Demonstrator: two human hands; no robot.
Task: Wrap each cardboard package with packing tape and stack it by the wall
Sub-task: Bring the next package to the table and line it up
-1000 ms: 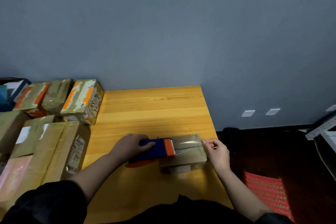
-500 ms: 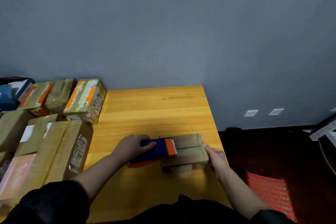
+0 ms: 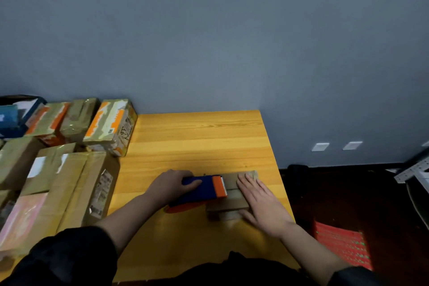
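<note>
On a yellow wooden table (image 3: 199,141) set against a grey-blue wall (image 3: 209,30), a person tapes a small cardboard package (image 3: 232,195) lying near the table's right edge. Their left hand (image 3: 169,186) grips a blue tape dispenser (image 3: 197,190) whose orange head (image 3: 219,186) rests on the package's top. Their right hand (image 3: 260,199) lies flat on the package's right half, fingers straight and spread, pressing down. Along the table's left side, taped boxes crowd together: a large brown carton (image 3: 60,193) nearest the person, and a row of smaller orange-marked parcels (image 3: 109,123) standing against the wall. To the right, on the dark floor, lies a red mat (image 3: 341,246).
</note>
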